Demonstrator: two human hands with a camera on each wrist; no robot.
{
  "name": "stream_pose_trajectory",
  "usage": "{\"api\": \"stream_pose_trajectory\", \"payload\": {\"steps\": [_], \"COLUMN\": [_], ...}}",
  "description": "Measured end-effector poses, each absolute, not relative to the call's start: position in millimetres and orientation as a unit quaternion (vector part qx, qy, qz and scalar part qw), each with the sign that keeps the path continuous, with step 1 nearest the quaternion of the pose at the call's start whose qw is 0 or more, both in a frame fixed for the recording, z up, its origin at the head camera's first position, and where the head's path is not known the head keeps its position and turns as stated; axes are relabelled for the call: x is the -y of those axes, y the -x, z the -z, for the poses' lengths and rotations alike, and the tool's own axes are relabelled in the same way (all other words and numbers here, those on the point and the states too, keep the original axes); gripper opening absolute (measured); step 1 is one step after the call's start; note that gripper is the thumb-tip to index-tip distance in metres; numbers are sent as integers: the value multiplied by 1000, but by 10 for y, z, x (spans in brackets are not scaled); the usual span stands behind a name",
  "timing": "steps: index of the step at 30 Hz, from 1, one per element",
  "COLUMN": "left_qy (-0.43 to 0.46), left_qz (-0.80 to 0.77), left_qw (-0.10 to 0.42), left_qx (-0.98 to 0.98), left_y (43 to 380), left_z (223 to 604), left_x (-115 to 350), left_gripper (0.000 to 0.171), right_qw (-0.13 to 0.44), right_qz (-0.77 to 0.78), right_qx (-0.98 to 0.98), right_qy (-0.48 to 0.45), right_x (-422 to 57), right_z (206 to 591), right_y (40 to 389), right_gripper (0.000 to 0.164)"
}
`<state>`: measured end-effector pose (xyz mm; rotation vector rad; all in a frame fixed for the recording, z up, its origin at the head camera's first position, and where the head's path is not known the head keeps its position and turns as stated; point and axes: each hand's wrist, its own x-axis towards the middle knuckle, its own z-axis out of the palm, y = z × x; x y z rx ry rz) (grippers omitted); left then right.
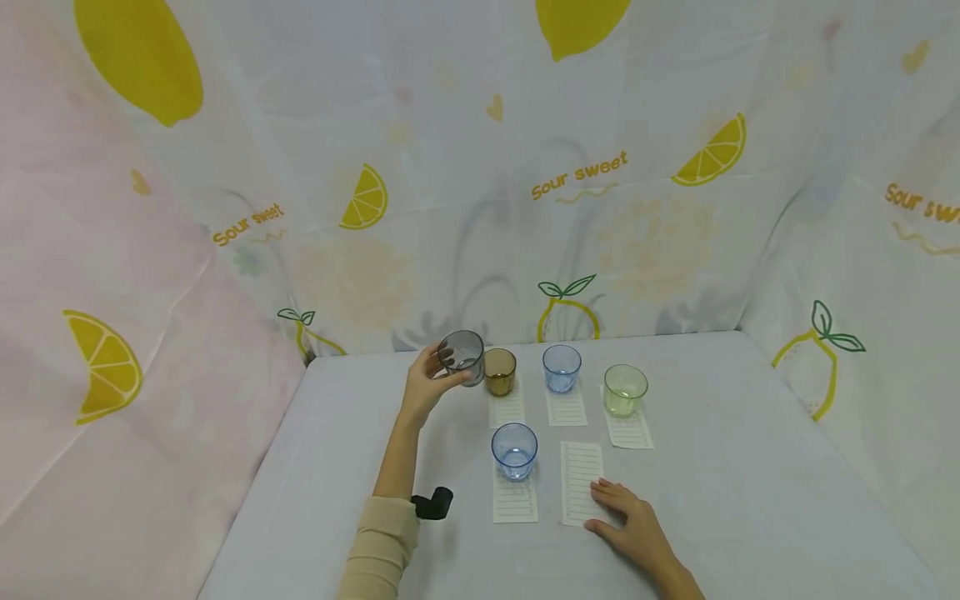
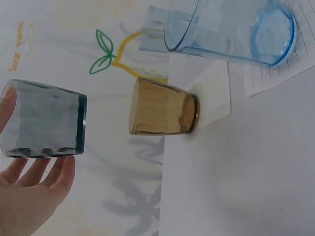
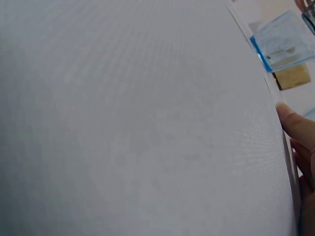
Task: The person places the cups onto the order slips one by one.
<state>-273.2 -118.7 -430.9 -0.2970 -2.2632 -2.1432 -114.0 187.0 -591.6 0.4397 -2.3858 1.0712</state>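
My left hand (image 1: 424, 385) holds a smoky grey glass tumbler (image 1: 467, 354) off the table, at the back left. In the left wrist view, the thumb and fingers grip opposite sides of the grey tumbler (image 2: 47, 118). Just right of it, an amber tumbler (image 1: 500, 372) stands at the top of a lined paper slip (image 1: 507, 412). My right hand (image 1: 633, 527) rests by the right edge of another lined slip (image 1: 579, 475) that bears no tumbler, fingertips at its edge. Whether the fingers press the paper or the cloth, I cannot tell.
A blue tumbler (image 1: 562, 371) and a green one (image 1: 625, 390) stand on slips in the back row. Nearer me, another blue tumbler (image 1: 514, 452) stands on its slip. Lemon-print cloth (image 1: 465, 167) hangs behind the white table (image 1: 337, 467) and along its sides.
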Motion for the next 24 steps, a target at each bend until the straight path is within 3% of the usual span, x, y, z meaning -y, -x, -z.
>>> {"api": "stream_pose_trajectory", "payload": {"steps": [24], "left_qy": [129], "left_qz": [688], "left_qw": [2], "left_qx": [714], "left_y": [2623], "left_z": [4079], "left_x": [918], "left_gripper": [71], "right_qw": [228], "right_qz": [-392], "right_qx": [879], "right_qy": [-147], "right_x": [-1864], "right_z": [5916], "right_y": [1141], "right_gripper": [43]}}
